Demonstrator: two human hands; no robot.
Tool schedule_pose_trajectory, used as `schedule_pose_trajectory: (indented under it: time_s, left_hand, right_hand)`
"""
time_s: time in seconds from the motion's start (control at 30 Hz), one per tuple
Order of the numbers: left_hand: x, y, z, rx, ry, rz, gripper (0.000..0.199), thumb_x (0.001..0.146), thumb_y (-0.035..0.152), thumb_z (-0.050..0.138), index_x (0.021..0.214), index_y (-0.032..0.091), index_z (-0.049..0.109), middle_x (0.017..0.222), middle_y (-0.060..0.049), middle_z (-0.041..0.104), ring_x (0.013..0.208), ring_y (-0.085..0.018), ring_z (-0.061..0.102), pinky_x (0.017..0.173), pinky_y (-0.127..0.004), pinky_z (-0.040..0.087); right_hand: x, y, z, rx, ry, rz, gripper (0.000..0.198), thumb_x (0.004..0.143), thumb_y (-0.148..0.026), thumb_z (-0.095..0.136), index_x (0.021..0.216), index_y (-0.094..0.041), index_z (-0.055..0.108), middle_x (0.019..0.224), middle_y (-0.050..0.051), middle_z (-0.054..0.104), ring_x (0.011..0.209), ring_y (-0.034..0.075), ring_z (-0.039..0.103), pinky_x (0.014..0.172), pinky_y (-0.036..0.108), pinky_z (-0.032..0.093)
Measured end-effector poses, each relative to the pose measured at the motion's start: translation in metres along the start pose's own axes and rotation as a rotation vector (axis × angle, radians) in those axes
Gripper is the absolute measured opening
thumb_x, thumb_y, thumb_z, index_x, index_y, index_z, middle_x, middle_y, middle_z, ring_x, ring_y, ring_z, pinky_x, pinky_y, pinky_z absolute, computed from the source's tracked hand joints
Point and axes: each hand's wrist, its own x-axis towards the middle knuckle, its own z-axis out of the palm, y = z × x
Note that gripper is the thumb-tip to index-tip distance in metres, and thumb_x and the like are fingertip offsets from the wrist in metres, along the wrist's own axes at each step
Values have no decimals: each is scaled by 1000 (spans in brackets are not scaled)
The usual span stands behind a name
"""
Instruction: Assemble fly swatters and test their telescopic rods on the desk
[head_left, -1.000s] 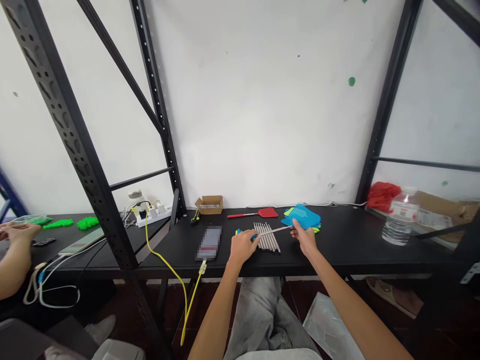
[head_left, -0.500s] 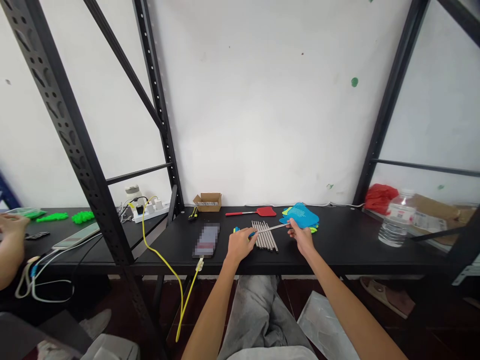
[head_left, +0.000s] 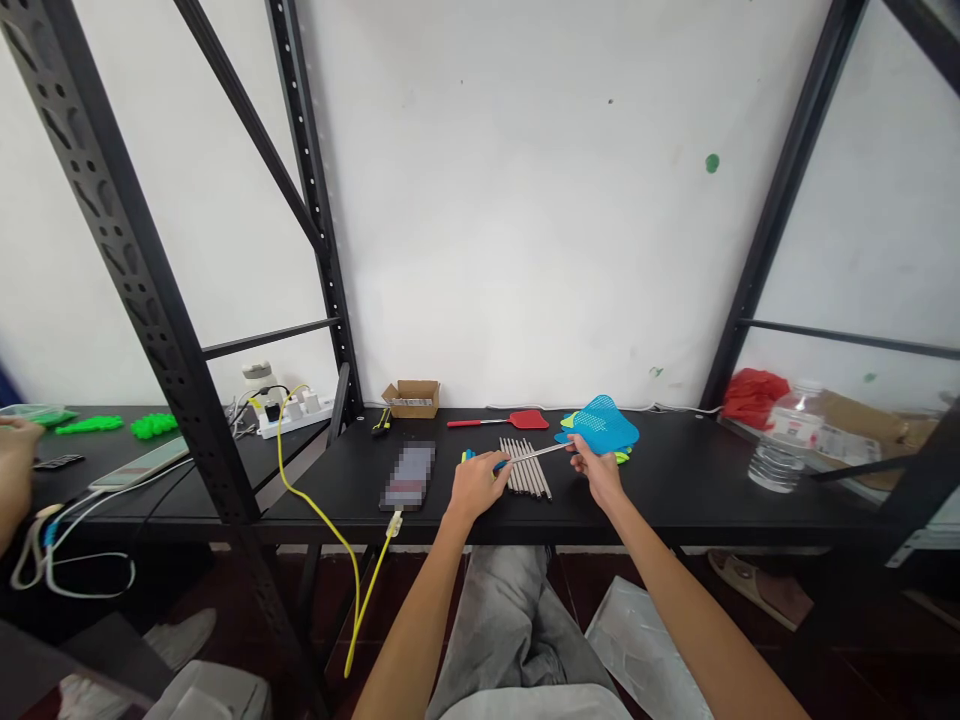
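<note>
A blue fly swatter is held across the desk, its thin metal rod (head_left: 546,452) running between my two hands. My left hand (head_left: 477,485) is closed around its blue handle end. My right hand (head_left: 598,474) pinches the far end of the rod, where the perforated blue swatter head (head_left: 602,424) starts. That head overlaps a pile of blue and yellow-green swatter heads, so the join is hard to make out. Below the rod lies a row of several loose metal rods (head_left: 534,479). Blue and yellow-green pieces (head_left: 466,456) show partly behind my left hand.
A red fly swatter (head_left: 529,420) lies at the back, right of a small open cardboard box (head_left: 415,399). Left of my hands is a phone (head_left: 409,475) on a yellow cable (head_left: 319,515). A large plastic bottle (head_left: 786,440) stands right. Another person's hand (head_left: 16,465) is at far left.
The blue swatter head has tilted up, showing more of its perforated face. Both hands keep their hold on the swatter. The camera view has shifted slightly.
</note>
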Motion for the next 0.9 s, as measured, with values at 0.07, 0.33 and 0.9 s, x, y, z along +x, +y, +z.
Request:
schedule_pose_trajectory:
  time_s: [0.07,0.33,0.9]
  left_hand:
    - [0,1,0,-4,-4,3,31,95,42,43,106,28,68,103,-2,72,94,-17,65,81,-25,46]
    - [-1,0,0,-30,15,35,27,94,39,46,105,27,67,103,-1,72,93,-17,66,81,-25,46]
    - [0,-1,0,-81,6,86,27,93,36,46,105,24,67,101,-3,72,91,-18,66,80,-26,46]
  right_hand:
    - [0,0,0,10,-8,0,42,65,-51,78,88,-16,75,75,6,70,51,10,56,44,21,39]
    - [-1,-2,-1,38,-32,22,44,64,-55,78,86,-17,74,75,5,69,52,10,56,44,22,40]
    - [-7,-3,1,20,-186,23,38,71,-53,74,88,-19,75,90,7,69,59,11,56,48,23,40]
